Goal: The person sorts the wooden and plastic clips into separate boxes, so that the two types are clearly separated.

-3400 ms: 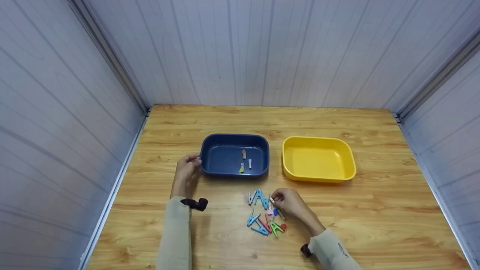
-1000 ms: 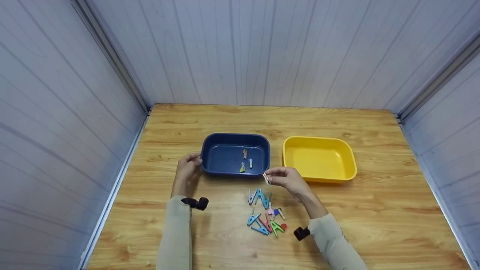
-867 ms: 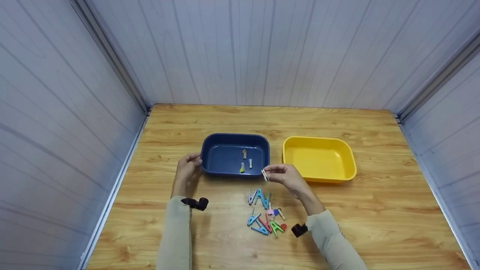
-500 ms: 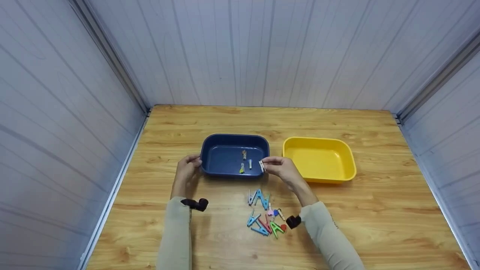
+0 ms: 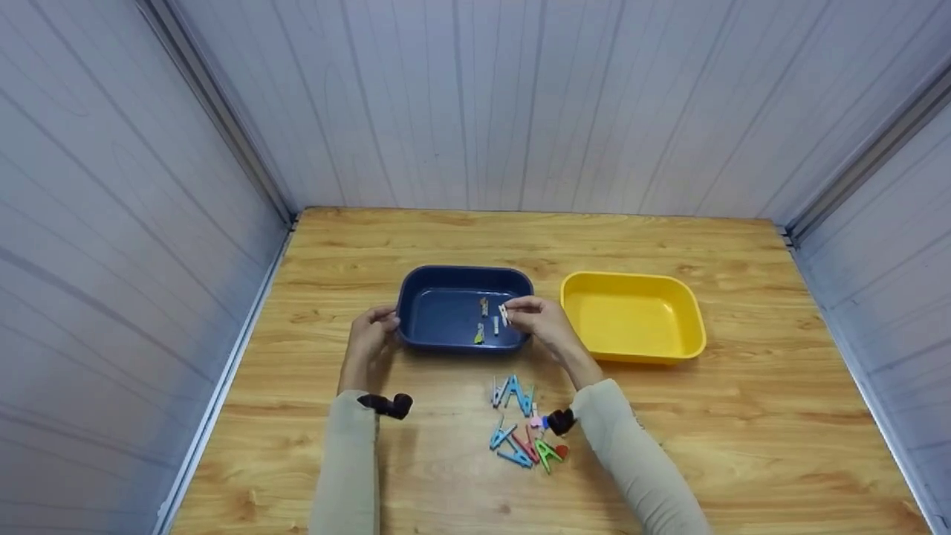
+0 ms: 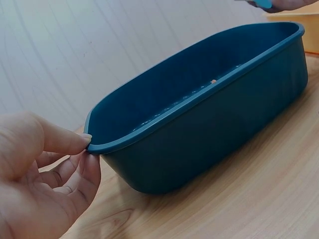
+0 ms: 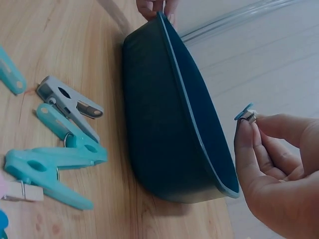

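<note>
My left hand pinches the left rim of a dark blue plastic tub between thumb and finger. My right hand reaches over the tub's right end and pinches a small wooden clothespin. A light blue decoration shows on that clothespin in the right wrist view. Several small decorated clothespins lie on the tub floor, one with a yellow-green ornament. In front of the tub lies a loose group of larger plastic clothespins, including a green one and a blue one.
A yellow tub stands to the right of the blue one, its inside bare. Small wooden clothespins with pink and blue ornaments lie among the plastic ones, near a red one. Pale panel walls enclose the wooden table.
My right hand has picked the small clothespin from the group and carried it forward and left, over the blue tub's right end. My left hand stays at the rim.
</note>
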